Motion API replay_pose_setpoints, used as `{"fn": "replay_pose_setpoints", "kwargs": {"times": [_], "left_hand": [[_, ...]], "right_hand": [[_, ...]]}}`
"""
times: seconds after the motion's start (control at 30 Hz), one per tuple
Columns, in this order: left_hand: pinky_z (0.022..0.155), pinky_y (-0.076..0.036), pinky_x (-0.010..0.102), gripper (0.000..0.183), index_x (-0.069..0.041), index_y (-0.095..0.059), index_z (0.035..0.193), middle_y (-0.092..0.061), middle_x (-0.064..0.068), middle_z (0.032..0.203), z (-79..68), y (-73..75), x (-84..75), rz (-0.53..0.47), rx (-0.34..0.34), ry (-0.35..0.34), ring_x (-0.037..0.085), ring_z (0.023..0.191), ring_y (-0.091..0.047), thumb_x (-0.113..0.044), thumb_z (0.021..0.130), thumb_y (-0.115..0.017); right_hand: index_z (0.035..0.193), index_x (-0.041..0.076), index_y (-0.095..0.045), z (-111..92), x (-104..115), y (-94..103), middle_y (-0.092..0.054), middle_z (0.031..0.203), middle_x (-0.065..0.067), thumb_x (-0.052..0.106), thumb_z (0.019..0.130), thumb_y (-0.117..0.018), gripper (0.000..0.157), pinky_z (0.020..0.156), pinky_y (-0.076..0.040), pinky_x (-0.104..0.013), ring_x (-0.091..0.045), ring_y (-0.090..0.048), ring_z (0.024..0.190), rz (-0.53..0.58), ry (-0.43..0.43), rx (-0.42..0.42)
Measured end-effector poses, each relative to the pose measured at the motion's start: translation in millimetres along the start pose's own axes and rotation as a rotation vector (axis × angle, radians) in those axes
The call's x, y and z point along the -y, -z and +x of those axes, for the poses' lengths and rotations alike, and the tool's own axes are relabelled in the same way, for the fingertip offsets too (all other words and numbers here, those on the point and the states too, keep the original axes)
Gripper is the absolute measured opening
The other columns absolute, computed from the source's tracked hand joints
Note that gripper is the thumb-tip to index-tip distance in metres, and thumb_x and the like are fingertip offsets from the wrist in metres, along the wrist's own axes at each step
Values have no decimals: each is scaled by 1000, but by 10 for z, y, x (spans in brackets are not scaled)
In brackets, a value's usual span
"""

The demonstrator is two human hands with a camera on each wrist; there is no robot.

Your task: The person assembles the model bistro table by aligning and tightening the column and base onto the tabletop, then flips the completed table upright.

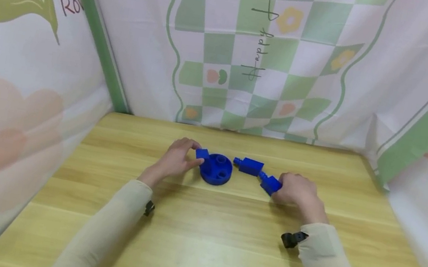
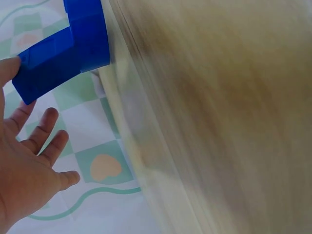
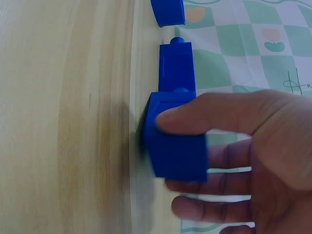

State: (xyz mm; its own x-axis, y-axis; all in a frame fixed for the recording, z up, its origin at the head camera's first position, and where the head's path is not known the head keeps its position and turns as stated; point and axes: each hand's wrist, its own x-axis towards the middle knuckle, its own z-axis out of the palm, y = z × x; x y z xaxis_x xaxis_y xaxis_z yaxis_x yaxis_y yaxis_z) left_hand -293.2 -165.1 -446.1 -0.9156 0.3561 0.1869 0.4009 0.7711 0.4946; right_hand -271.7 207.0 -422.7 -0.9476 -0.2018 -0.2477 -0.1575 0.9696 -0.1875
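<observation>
Between its thumb and fingertips my left hand (image 1: 176, 159) pinches the top of a blue rectangular block (image 1: 201, 153). That block stands upright at the left side of a round blue base (image 1: 215, 180), its lower end hidden inside the rim. Two round sockets show in the base. My right hand (image 1: 299, 192) holds a second blue block (image 1: 269, 185), thumb across its near face in the right wrist view, with a stepped peg pointing left. Just beyond that peg, a third blue block (image 1: 252, 167) lies on its side, its own peg towards the base.
The wooden table (image 1: 194, 244) has its far edge against a printed curtain (image 1: 249, 54). More curtain hangs at the left and right sides. A small black wrist camera (image 1: 293, 239) sits on the right sleeve, another (image 1: 149, 208) on the left.
</observation>
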Motion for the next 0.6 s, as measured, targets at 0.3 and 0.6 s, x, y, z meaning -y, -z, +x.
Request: {"fn": "replay_pose_setpoints", "kwargs": {"times": [0.3, 0.6], "left_hand": [[114, -37, 46, 48, -11, -58, 127, -59, 10, 129, 11, -11, 6, -9, -6, 11, 29, 126, -51, -47, 96, -62], [115, -36, 47, 48, -11, -58, 127, -58, 10, 130, 12, -13, 5, -16, -6, 20, 31, 128, -50, -47, 96, -63]], "right_hand": [[118, 8, -66, 50, 7, 17, -72, 107, -16, 40, 84, -73, 48, 73, -53, -48, -34, -66, 94, 137, 45, -136], [122, 6, -63, 127, 23, 8, -69, 110, -17, 45, 88, -69, 52, 81, -51, -45, -32, -64, 98, 289, 53, -237]]}}
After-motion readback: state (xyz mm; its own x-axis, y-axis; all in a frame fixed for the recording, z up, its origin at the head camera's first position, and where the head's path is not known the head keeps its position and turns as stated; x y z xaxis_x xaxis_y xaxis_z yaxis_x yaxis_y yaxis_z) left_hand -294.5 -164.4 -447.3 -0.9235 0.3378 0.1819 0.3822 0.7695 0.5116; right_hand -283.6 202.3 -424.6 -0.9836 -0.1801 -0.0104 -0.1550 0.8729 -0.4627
